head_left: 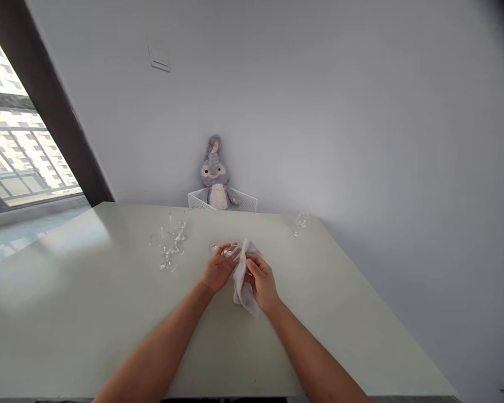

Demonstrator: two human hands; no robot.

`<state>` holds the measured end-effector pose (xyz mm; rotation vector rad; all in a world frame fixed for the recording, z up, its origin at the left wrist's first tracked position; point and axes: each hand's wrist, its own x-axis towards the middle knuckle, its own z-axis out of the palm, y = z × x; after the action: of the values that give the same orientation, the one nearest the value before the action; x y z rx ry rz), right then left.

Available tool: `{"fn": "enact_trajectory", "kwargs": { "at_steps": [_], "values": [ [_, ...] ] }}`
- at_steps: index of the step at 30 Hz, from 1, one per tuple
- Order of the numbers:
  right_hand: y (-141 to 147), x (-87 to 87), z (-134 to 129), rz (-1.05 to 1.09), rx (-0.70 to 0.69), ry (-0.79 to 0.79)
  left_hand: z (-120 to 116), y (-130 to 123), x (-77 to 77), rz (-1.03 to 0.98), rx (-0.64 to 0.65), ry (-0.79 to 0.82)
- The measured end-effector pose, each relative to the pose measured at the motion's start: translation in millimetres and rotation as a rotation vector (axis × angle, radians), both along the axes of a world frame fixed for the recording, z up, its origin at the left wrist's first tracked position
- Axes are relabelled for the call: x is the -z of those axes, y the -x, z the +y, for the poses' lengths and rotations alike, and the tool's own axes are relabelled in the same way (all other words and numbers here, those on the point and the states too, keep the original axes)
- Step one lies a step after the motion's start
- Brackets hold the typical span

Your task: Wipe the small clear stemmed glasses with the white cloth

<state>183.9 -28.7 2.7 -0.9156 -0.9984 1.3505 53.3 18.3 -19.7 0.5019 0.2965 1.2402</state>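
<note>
My left hand [219, 270] is curled round a clear stemmed glass [227, 253], which lies tilted on its side in my grip. Its bowl end is partly hidden by my fingers and the cloth. In my right hand [264, 281] a white cloth [244, 291] is pinched between thumb and fingers. The cloth hangs down in folds, close against the right side of the glass. Both hands are above the middle of the pale table [319, 330].
Several clear stemmed glasses [170, 243] stand in a cluster at the left. Another clear glass [300, 221] is near the back right edge. Behind the table, a plush toy [217, 179] sits in a white perforated basket [247, 202] against the wall.
</note>
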Motion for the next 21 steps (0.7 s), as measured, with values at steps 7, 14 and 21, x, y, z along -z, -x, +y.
{"fn": "enact_trajectory", "kwargs": {
  "at_steps": [7, 14, 21],
  "values": [
    [-0.8, 12.7, 2.8, -0.287, -0.134, -0.045, -10.1, -4.8, -8.2, 0.070, -0.019, 0.015],
    [-14.7, 17.0, 8.7, -0.628, -0.096, -0.286, -16.9, -6.0, -16.4, 0.307, 0.057, -0.138],
    [-26.4, 24.7, 21.9, -0.284, -0.206, -0.018, -7.8, 7.5, -16.1, 0.631, 0.084, -0.207]
  ]
}}
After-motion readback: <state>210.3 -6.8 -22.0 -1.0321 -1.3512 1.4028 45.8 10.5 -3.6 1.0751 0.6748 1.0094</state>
